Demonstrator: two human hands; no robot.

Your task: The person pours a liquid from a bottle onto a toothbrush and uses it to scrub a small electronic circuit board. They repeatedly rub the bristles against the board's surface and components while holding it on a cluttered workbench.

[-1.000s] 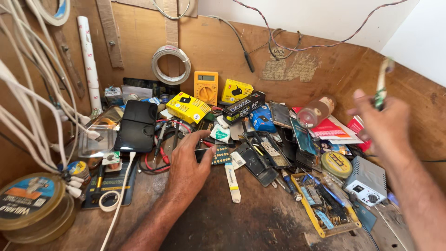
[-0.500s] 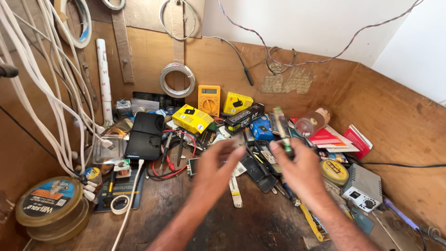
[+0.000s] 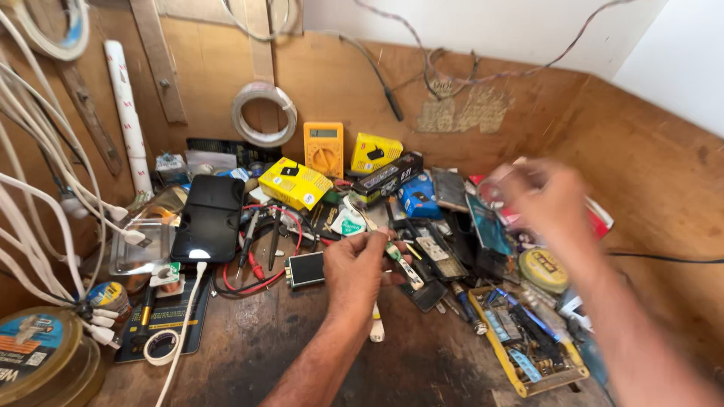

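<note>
1. My left hand point(image 3: 353, 265) is in the middle of the frame. Its fingers are pinched shut on a thin green circuit strip point(image 3: 402, 264).
2. The strip sticks out to the right of that hand and tilts down toward a pile of dark phone parts point(image 3: 434, 260).
3. My right hand point(image 3: 549, 202) is up in the right part of the frame. It is blurry, so I cannot tell if it is open or closed, or if it holds something.
4. The two hands are well apart.
5. A small screen module point(image 3: 305, 269) lies just left of my left hand on the wooden bench point(image 3: 422, 369).
6. A black phone point(image 3: 208, 217) lies face up to the left of the middle.
7. A yellow multimeter point(image 3: 323, 149) leans on the back wall at the top middle.
8. A yellow box point(image 3: 294, 183) sits below and to the left of it.
9. A yellow tray point(image 3: 528, 339) of small tools is at the lower right.
10. White cables point(image 3: 38, 188) hang at the left edge.
</note>
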